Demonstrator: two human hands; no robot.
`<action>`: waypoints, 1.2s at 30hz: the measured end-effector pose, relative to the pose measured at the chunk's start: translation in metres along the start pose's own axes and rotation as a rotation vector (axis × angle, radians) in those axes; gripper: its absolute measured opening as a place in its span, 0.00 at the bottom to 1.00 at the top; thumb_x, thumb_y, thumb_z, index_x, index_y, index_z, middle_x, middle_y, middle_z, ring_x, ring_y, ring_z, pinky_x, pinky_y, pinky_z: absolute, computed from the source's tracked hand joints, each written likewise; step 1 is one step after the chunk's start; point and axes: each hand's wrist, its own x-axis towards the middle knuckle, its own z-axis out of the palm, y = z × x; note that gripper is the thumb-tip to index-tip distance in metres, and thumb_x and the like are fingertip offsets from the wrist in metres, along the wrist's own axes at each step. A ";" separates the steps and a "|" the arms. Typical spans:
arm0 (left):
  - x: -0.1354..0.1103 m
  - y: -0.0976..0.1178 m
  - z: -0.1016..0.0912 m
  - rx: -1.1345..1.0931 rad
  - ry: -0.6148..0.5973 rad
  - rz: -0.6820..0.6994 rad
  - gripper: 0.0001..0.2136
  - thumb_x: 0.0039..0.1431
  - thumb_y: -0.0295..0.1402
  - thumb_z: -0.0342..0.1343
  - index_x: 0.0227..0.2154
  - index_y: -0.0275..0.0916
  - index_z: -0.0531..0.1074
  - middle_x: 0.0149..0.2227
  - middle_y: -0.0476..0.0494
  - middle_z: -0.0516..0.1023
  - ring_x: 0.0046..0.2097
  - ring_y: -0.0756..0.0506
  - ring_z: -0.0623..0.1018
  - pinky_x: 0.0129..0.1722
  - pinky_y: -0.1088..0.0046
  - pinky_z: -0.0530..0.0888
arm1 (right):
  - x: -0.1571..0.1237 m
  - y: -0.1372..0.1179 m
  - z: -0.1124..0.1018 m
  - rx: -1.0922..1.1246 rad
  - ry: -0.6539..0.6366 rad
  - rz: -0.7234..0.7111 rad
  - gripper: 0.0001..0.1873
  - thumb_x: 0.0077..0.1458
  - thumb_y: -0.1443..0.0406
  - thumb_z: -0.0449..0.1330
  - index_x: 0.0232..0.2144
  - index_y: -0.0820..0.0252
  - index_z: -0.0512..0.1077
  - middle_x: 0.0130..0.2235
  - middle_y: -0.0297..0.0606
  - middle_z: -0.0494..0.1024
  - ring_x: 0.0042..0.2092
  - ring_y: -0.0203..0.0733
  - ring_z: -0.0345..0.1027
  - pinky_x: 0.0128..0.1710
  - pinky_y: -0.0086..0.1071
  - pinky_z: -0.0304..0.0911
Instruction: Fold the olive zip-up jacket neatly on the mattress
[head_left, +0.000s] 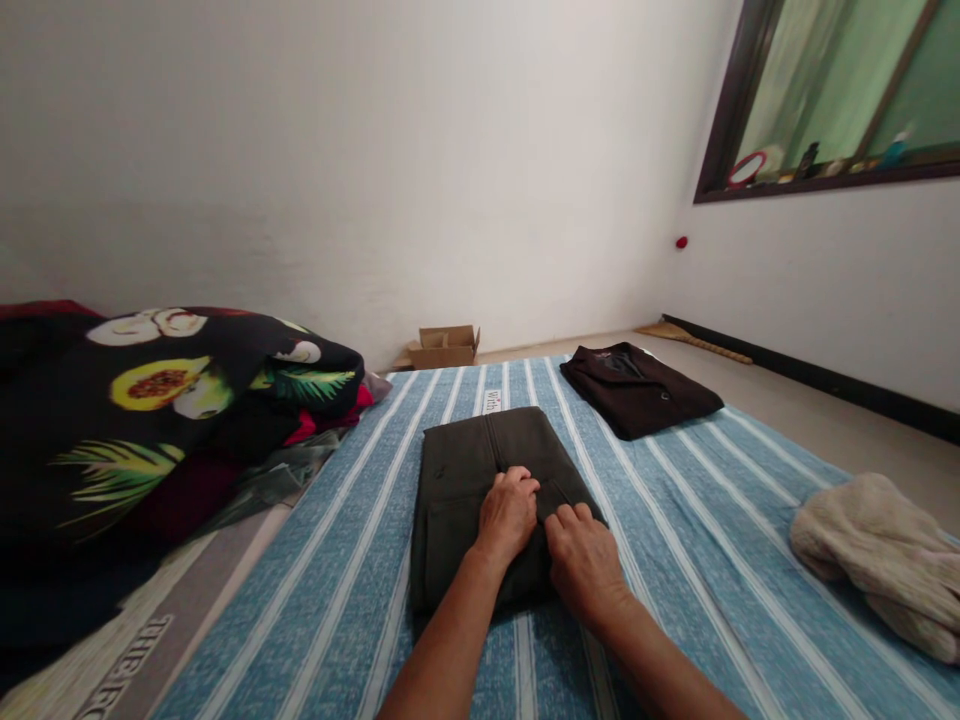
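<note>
A dark olive folded garment [465,470] lies in the middle of a blue-and-white striped mattress [675,520]. My left hand [508,515] rests on its near half with the fingers curled over a fold. Beside it, my right hand [585,560] presses down on the garment's right edge, its fingers bent and pinching the cloth. The two hands almost touch.
A second folded dark brown garment [637,387] lies farther back on the right. A cream fluffy bundle [885,560] sits at the right edge. A heap of clothes under a black fruit-print cloth [150,410] fills the left. A cardboard box [444,347] stands by the wall.
</note>
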 end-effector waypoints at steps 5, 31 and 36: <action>0.000 0.003 -0.006 0.027 -0.038 0.007 0.14 0.58 0.25 0.45 0.38 0.40 0.76 0.45 0.45 0.73 0.44 0.46 0.72 0.45 0.73 0.70 | -0.002 0.002 -0.011 0.005 -0.079 -0.018 0.13 0.51 0.77 0.51 0.32 0.61 0.73 0.35 0.41 0.75 0.39 0.46 0.65 0.33 0.33 0.56; -0.052 0.018 -0.043 0.045 0.063 0.173 0.11 0.55 0.22 0.48 0.38 0.37 0.70 0.52 0.38 0.67 0.54 0.42 0.66 0.54 0.64 0.66 | -0.055 0.025 0.000 0.234 0.389 -0.061 0.10 0.57 0.71 0.51 0.33 0.60 0.72 0.37 0.40 0.75 0.43 0.42 0.65 0.44 0.32 0.59; -0.098 0.010 -0.054 -0.036 0.022 0.205 0.09 0.54 0.26 0.53 0.38 0.40 0.71 0.46 0.43 0.72 0.49 0.44 0.70 0.51 0.66 0.68 | -0.061 0.017 0.000 0.322 0.431 -0.235 0.12 0.58 0.72 0.49 0.33 0.60 0.72 0.37 0.40 0.74 0.43 0.39 0.64 0.44 0.31 0.61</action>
